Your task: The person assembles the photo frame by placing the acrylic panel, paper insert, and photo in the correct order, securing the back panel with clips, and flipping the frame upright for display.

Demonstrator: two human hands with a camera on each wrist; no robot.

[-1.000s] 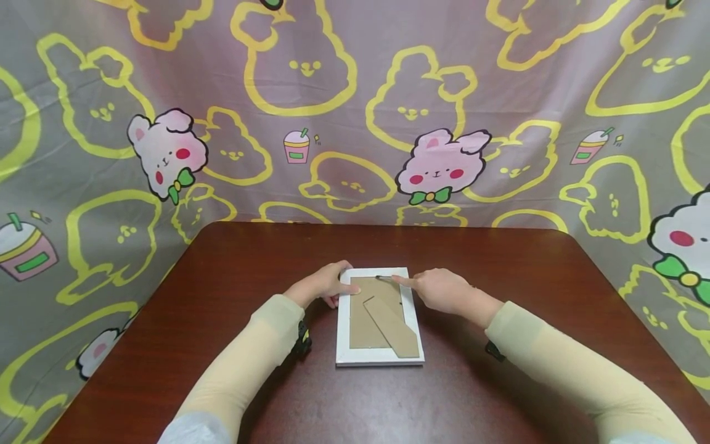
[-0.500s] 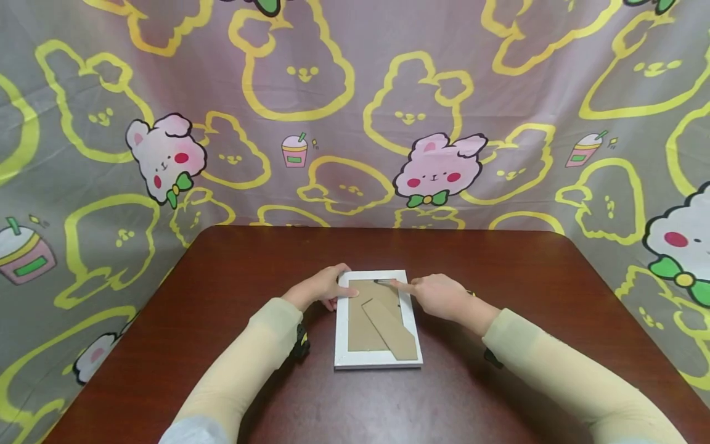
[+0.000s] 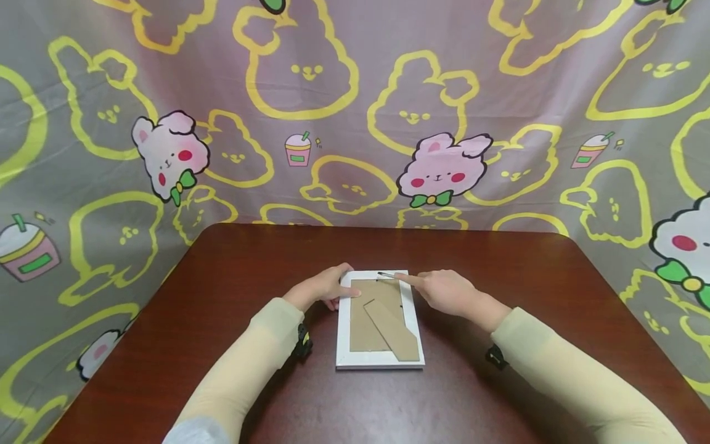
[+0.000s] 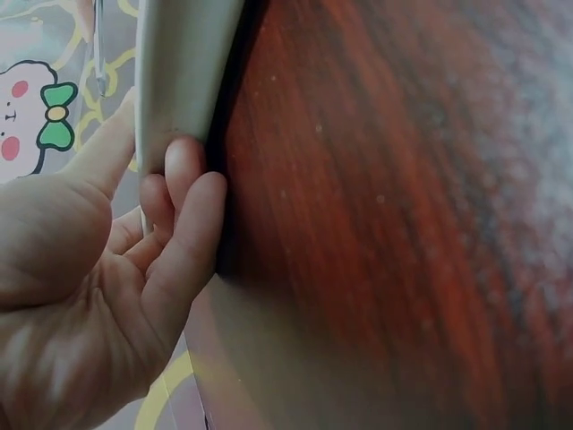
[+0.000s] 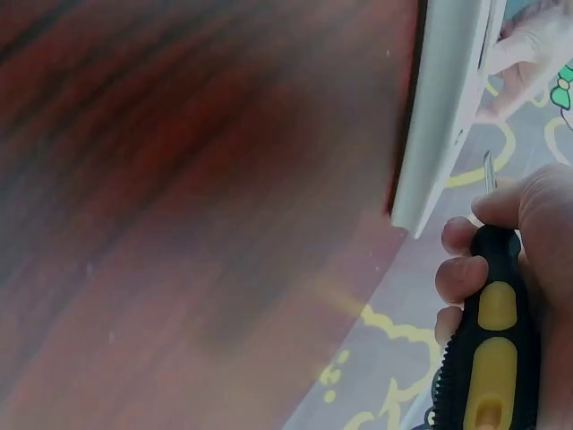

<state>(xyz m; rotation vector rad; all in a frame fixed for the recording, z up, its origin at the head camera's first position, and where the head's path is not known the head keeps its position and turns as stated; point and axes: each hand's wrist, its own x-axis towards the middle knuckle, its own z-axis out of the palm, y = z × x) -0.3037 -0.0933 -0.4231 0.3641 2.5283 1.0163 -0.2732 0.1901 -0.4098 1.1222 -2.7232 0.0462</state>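
Note:
A white picture frame (image 3: pixel 342 333) lies face down on the table, its brown backing board (image 3: pixel 359 327) and slanted easel leg (image 3: pixel 392 330) showing. My left hand (image 3: pixel 326 285) grips the frame's upper left edge, thumb over the back; in the left wrist view the other fingers of the left hand (image 4: pixel 134 242) touch the frame's side. With my right hand (image 3: pixel 449 291) I hold a screwdriver (image 3: pixel 385 275). The black and yellow handle of the screwdriver (image 5: pixel 497 309) sits in the curled fingers in the right wrist view. Its tip is over the frame's top border, near a small dark tab (image 3: pixel 378 280).
The frame stands mid-table on a dark red-brown wooden tabletop (image 3: pixel 266 259). A grey-pink curtain (image 3: pixel 344 74) with cartoon rabbits hangs behind and at both sides. Another small dark tab (image 3: pixel 402 306) sits on the backing's right edge.
The screwdriver tip was at the top edge of the backing board; it has moved up over the white border, and my right hand has shifted slightly right. My left hand keeps its grip.

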